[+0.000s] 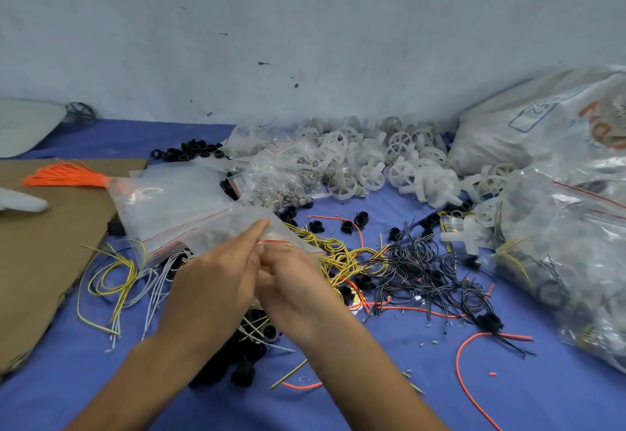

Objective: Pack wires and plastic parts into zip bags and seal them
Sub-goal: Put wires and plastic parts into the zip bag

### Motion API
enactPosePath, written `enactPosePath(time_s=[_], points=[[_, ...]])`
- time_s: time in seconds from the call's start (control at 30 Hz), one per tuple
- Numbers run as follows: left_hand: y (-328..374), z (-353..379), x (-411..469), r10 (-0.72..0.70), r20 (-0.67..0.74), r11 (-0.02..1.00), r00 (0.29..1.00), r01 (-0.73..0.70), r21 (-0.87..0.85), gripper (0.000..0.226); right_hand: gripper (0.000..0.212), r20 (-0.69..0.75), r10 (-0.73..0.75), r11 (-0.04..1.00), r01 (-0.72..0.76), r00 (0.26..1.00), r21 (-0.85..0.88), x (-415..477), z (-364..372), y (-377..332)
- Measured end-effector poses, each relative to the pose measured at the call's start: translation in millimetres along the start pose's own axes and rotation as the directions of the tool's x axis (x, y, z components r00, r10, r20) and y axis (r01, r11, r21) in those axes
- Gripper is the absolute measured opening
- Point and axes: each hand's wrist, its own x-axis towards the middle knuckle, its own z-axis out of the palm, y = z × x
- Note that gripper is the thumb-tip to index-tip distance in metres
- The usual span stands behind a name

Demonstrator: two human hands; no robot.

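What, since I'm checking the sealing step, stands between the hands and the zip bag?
Nothing visible. The left hand and right hand both pinch the zip bag at its red-lined mouth; the yellow wires lie beyond it, not between.

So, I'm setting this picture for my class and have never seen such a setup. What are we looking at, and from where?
There is no machine here: one camera worn on a person's head looks down at their two bare hands. The left hand and right hand both pinch the red-striped mouth of a small clear zip bag. On the blue cloth lie yellow wires, black wires, white wheel-shaped parts, black rings, a stack of empty zip bags and, at the right, filled bags.
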Motion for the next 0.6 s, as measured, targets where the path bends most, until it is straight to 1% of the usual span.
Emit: enactPosePath(time_s=[0.03, 0.07, 0.1, 0.13, 0.17, 0.2, 0.23, 0.27, 0.3, 0.33, 0.37, 0.4, 0.43, 0.5, 0.6], points=[[0, 1, 1, -0.023, -0.004, 1.0, 1.0, 0.022, -0.019, 0.042, 0.028, 0.132, 0.012, 1.0, -0.012, 0.991, -0.001, -9, -12, -1], [-1, 1, 3, -0.047, -0.005, 0.998, 0.999, 0.047, -0.043, 0.042, 0.027, 0.174, 0.008, 0.999, -0.001, 0.985, -0.041, -18, -22, 1], [-1, 1, 4, -0.064, -0.006, 0.996, 0.998, 0.064, -0.064, 0.041, 0.026, 0.139, -0.046, 0.988, 0.066, 0.989, -0.14, -23, -39, -2], [0, 1, 5, -0.068, -0.004, 0.994, 0.998, 0.068, -0.081, 0.041, 0.025, 0.072, -0.113, 0.957, 0.129, 0.991, -0.262, -26, -54, -6], [0, 0, 6, -0.061, -0.004, 0.994, 0.998, 0.06, -0.095, 0.04, 0.025, -0.013, -0.196, 0.902, 0.175, 0.981, -0.395, -25, -72, -10], [1, 0, 6, -0.048, -0.002, 0.993, 0.999, 0.048, -0.108, 0.04, 0.023, -0.084, -0.272, 0.833, 0.19, 0.959, -0.519, -23, -90, -13], [1, 0, 6, -0.036, -0.002, 0.993, 0.999, 0.035, -0.115, 0.039, 0.022, -0.128, -0.348, 0.742, 0.189, 0.929, -0.643, -19, -107, -16], [1, -1, 5, -0.027, -0.001, 0.993, 1.0, 0.026, -0.116, 0.038, 0.02, -0.136, -0.409, 0.613, 0.162, 0.902, -0.773, -14, -123, -16], [1, 0, 4, -0.02, 0.003, 0.993, 1.0, 0.02, -0.113, 0.037, 0.018, -0.109, -0.43, 0.435, 0.1, 0.896, -0.895, -9, -139, -13], [1, 0, 4, -0.019, 0.009, 0.994, 1.0, 0.02, -0.111, 0.037, 0.018, -0.074, -0.408, 0.251, 0.034, 0.91, -0.967, -2, -152, -8], [1, 0, 4, -0.024, 0.015, 0.993, 1.0, 0.025, -0.113, 0.037, 0.018, -0.038, -0.367, 0.107, 0.001, 0.929, -0.994, 4, -163, -2], [1, 0, 4, -0.03, 0.021, 0.993, 0.999, 0.032, -0.117, 0.037, 0.019, -0.012, -0.32, 0.012, -0.009, 0.947, -1.0, 9, -170, 4], [1, -1, 3, -0.035, 0.025, 0.992, 0.999, 0.038, -0.119, 0.037, 0.019, 0.001, -0.281, -0.039, -0.01, 0.96, -0.999, 12, -173, 9], [1, -2, 3, -0.044, 0.03, 0.991, 0.999, 0.047, -0.123, 0.037, 0.019, -0.006, -0.237, -0.081, -0.026, 0.971, -0.996, 16, -176, 17], [2, -4, 2, -0.035, 0.042, 0.992, 0.999, 0.04, -0.116, 0.034, 0.02, -0.011, -0.21, -0.147, -0.043, 0.978, -0.988, 17, -176, 18]])
